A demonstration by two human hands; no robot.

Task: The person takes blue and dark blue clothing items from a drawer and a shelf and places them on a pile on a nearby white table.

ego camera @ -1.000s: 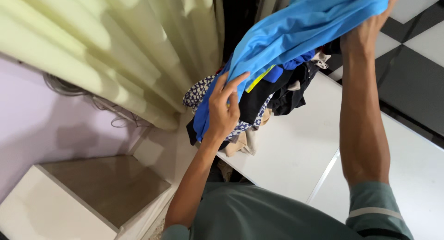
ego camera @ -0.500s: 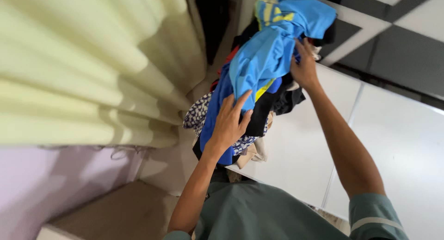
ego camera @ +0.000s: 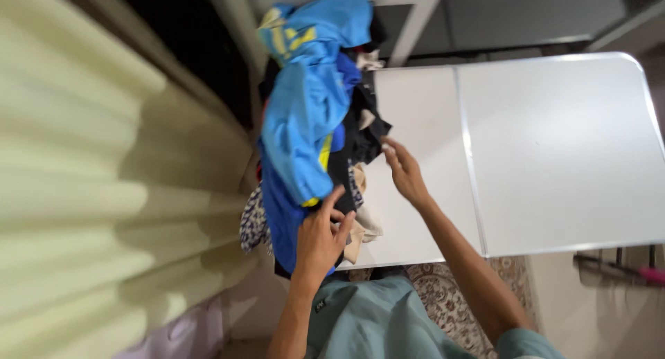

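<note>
A light blue shirt with yellow trim lies on top of a heap of clothes at the left end of a white table. My left hand rests against the near end of the heap, on a darker blue garment, fingers spread. My right hand hovers open over the table just right of the heap, fingertips near the dark clothes, holding nothing.
A pale yellow-green curtain hangs close on the left. The table's right half is bare white, with a seam down the middle. A patterned rug shows below the table edge. Dark and white floor tiles lie beyond the table.
My right hand has let go of the light blue shirt, which now lies on the heap, and has drawn back toward me. The view has swung over the table.
</note>
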